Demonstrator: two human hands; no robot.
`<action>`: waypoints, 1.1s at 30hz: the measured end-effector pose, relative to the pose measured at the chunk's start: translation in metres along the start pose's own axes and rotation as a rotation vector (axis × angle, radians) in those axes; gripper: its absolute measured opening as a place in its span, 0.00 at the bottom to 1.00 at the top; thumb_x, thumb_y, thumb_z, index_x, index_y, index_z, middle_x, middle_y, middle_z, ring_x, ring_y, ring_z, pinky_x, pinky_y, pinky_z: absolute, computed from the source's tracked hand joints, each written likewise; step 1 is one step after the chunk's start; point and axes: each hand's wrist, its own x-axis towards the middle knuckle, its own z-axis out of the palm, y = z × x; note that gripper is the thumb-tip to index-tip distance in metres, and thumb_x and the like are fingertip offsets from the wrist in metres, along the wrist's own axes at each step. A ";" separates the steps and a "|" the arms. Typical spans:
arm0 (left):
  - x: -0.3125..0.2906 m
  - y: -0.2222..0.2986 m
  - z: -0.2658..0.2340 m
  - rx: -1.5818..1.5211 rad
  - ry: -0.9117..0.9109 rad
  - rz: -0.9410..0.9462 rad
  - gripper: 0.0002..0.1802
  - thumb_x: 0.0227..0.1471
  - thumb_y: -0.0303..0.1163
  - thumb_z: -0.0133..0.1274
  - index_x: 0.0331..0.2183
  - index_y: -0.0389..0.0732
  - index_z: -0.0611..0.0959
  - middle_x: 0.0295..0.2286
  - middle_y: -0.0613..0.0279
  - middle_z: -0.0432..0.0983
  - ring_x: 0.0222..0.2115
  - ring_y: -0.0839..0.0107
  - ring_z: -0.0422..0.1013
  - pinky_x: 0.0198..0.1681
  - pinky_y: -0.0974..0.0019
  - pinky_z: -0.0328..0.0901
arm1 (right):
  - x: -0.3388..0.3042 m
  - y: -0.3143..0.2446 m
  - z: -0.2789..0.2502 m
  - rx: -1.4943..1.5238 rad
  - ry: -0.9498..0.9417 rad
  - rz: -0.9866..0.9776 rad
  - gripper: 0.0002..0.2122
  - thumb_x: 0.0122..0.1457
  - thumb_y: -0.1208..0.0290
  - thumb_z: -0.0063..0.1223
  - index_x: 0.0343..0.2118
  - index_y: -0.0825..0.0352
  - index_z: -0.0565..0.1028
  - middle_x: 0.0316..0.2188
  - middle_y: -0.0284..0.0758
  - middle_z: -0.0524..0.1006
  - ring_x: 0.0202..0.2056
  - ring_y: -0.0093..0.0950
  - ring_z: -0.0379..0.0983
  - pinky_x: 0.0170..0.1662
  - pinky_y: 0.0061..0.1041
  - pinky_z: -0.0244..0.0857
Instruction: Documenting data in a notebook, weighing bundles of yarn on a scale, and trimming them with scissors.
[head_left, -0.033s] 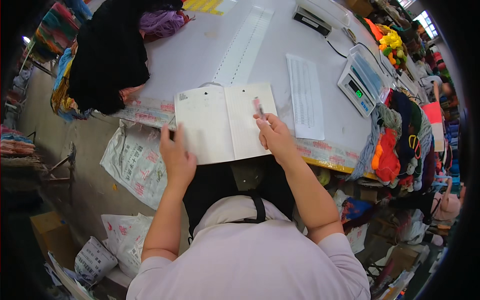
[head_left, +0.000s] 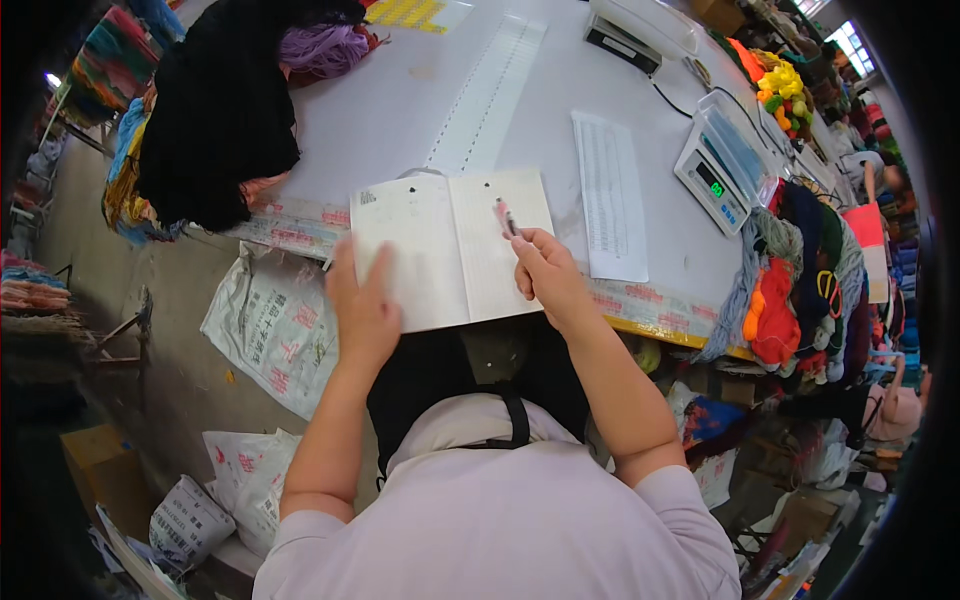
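Observation:
An open notebook (head_left: 430,250) with pale, lined pages lies at the near edge of the table, in front of me. My right hand (head_left: 550,275) is closed around a pen (head_left: 504,217) with a pinkish end, held over the right page and pointing up and to the left. Over the lower left edge of the notebook is my left hand (head_left: 365,305), its fingers stretched and apart, slightly blurred. Whether it presses on the page I cannot tell. To the right of the notebook lies a printed sheet (head_left: 612,195).
A digital scale (head_left: 722,190) with a lit green display stands at the right, beside hanging yarn skeins (head_left: 785,300). Black yarn (head_left: 215,110) and purple yarn (head_left: 325,48) are heaped at the left. A long paper strip (head_left: 488,95) runs toward the back. White sacks (head_left: 275,320) lie below left.
My left hand has moved a little to the right, over the left page. The pen's upper end has swung left in my right hand, and the notebook has barely shifted.

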 end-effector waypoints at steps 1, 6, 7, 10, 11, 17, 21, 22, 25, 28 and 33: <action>0.015 0.003 0.001 -0.129 -0.110 0.106 0.32 0.36 0.17 0.48 0.49 0.39 0.76 0.51 0.41 0.65 0.56 0.48 0.59 0.59 0.53 0.53 | 0.003 0.000 0.003 0.010 -0.012 -0.009 0.12 0.65 0.65 0.43 0.45 0.68 0.71 0.12 0.24 0.61 0.14 0.14 0.54 0.20 0.16 0.48; 0.086 0.041 0.070 -0.339 -0.284 0.262 0.20 0.43 0.24 0.52 0.43 0.39 0.80 0.48 0.49 0.70 0.51 0.53 0.65 0.54 0.59 0.61 | 0.011 0.012 -0.002 0.172 0.065 0.016 0.12 0.64 0.63 0.40 0.42 0.65 0.72 0.15 0.28 0.69 0.17 0.14 0.57 0.21 0.17 0.49; 0.098 0.041 0.087 -0.235 -0.218 0.292 0.18 0.44 0.27 0.53 0.41 0.39 0.80 0.46 0.50 0.72 0.49 0.54 0.67 0.52 0.61 0.63 | 0.014 0.016 -0.006 0.174 0.079 0.011 0.12 0.64 0.63 0.40 0.42 0.65 0.72 0.15 0.28 0.69 0.17 0.14 0.57 0.21 0.17 0.49; 0.125 0.040 0.102 -0.154 -0.177 0.233 0.15 0.44 0.29 0.55 0.38 0.39 0.81 0.40 0.54 0.74 0.44 0.56 0.68 0.48 0.58 0.65 | 0.020 0.017 -0.012 0.088 0.172 -0.038 0.11 0.63 0.65 0.41 0.42 0.65 0.72 0.18 0.29 0.72 0.18 0.14 0.58 0.21 0.16 0.51; 0.126 0.040 0.104 -0.159 -0.180 0.239 0.15 0.44 0.29 0.55 0.38 0.39 0.81 0.40 0.54 0.74 0.44 0.56 0.68 0.48 0.58 0.65 | 0.021 0.013 -0.011 0.065 0.172 -0.010 0.11 0.63 0.66 0.42 0.41 0.65 0.72 0.19 0.29 0.73 0.18 0.14 0.59 0.21 0.16 0.53; 0.125 0.041 0.116 -0.215 -0.148 0.137 0.08 0.44 0.30 0.57 0.31 0.40 0.83 0.34 0.59 0.73 0.39 0.60 0.69 0.44 0.58 0.65 | 0.071 0.030 -0.023 -0.160 0.179 -0.136 0.12 0.57 0.67 0.52 0.41 0.69 0.75 0.21 0.29 0.75 0.23 0.20 0.68 0.28 0.22 0.63; 0.130 0.035 0.121 -0.311 -0.053 0.143 0.07 0.44 0.30 0.57 0.30 0.41 0.83 0.33 0.59 0.74 0.38 0.59 0.69 0.42 0.58 0.65 | 0.097 0.017 -0.014 -0.440 0.237 -0.331 0.14 0.56 0.67 0.53 0.43 0.68 0.76 0.21 0.33 0.75 0.23 0.26 0.71 0.30 0.27 0.65; 0.132 0.033 0.121 -0.327 -0.025 0.137 0.07 0.45 0.31 0.56 0.29 0.41 0.83 0.32 0.59 0.74 0.38 0.59 0.69 0.41 0.58 0.65 | 0.101 0.015 -0.010 -0.544 0.272 -0.364 0.14 0.56 0.67 0.53 0.44 0.67 0.76 0.21 0.34 0.76 0.24 0.28 0.72 0.30 0.28 0.65; 0.157 0.031 0.121 -0.286 -0.276 0.018 0.07 0.46 0.33 0.55 0.28 0.42 0.84 0.29 0.59 0.77 0.34 0.59 0.72 0.41 0.57 0.65 | 0.111 0.002 -0.001 -0.606 0.315 -0.465 0.14 0.56 0.68 0.53 0.43 0.66 0.76 0.23 0.39 0.77 0.25 0.35 0.73 0.31 0.33 0.66; 0.174 0.035 0.107 -0.232 -0.370 0.013 0.11 0.48 0.38 0.51 0.28 0.44 0.84 0.28 0.57 0.79 0.32 0.58 0.74 0.40 0.55 0.66 | 0.111 -0.014 0.004 -0.699 0.325 -0.538 0.13 0.56 0.68 0.51 0.44 0.64 0.76 0.25 0.42 0.77 0.28 0.41 0.73 0.33 0.38 0.66; 0.147 0.028 0.146 -0.117 -0.339 -0.004 0.13 0.48 0.43 0.49 0.28 0.48 0.85 0.28 0.54 0.80 0.32 0.54 0.75 0.38 0.52 0.67 | 0.121 0.021 -0.003 -0.934 0.318 -0.618 0.17 0.58 0.67 0.45 0.51 0.61 0.72 0.36 0.45 0.76 0.39 0.45 0.73 0.42 0.42 0.67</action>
